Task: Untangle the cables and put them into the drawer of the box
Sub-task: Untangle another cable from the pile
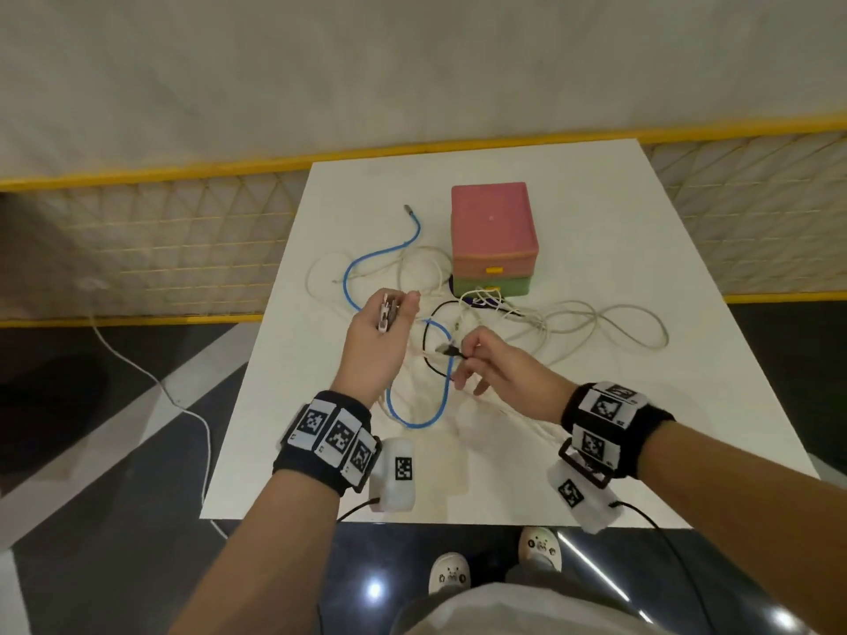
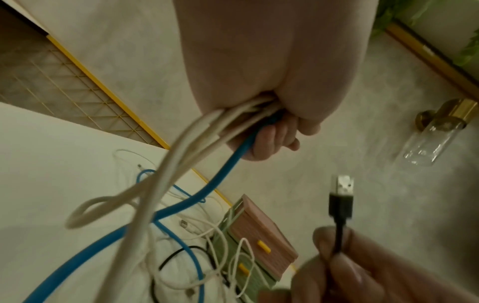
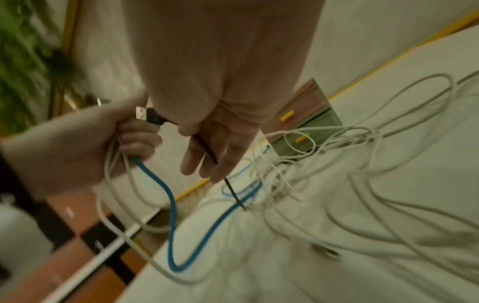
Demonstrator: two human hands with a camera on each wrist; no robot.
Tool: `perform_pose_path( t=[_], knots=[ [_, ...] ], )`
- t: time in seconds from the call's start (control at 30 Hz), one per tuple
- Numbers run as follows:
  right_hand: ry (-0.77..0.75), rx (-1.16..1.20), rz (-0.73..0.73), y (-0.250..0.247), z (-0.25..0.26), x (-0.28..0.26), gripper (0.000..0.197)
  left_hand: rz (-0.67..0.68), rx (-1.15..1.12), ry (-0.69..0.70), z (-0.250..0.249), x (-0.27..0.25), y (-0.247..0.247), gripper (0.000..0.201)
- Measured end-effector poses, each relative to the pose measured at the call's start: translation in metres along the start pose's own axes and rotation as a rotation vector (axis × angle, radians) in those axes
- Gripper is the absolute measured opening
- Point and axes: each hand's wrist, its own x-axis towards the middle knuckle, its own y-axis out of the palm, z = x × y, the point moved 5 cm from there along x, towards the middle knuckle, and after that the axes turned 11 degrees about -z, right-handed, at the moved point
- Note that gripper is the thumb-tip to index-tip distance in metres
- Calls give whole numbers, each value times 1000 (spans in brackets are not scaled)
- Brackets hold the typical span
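A tangle of white cables (image 1: 541, 330), one blue cable (image 1: 440, 387) and one black cable (image 1: 428, 355) lies on the white table (image 1: 596, 249) in front of the box (image 1: 492, 236), which has a pink upper and a green lower drawer. My left hand (image 1: 389, 318) is raised and grips a bundle of plug ends: several white cables (image 2: 197, 135) and the blue cable (image 2: 233, 164) run out of its fist. My right hand (image 1: 476, 355) pinches the black cable just behind its USB plug (image 2: 342, 196), other fingers spread.
The lower green drawer (image 1: 492, 286) stands slightly out with white loops over its front; both have yellow handles (image 1: 494, 269). A yellow mesh fence (image 1: 160, 231) runs behind the table. A white cord (image 1: 151, 382) lies on the floor at left.
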Motion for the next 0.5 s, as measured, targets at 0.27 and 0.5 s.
perform_pose_path(
  t=[0.27, 0.5],
  knots=[
    [-63, 339, -237, -16, 47, 17, 12, 230, -204, -6, -54, -10, 33, 21],
    [-117, 287, -261, -25, 58, 20, 17, 216, -181, 80, -59, 1, 43, 13]
  ],
)
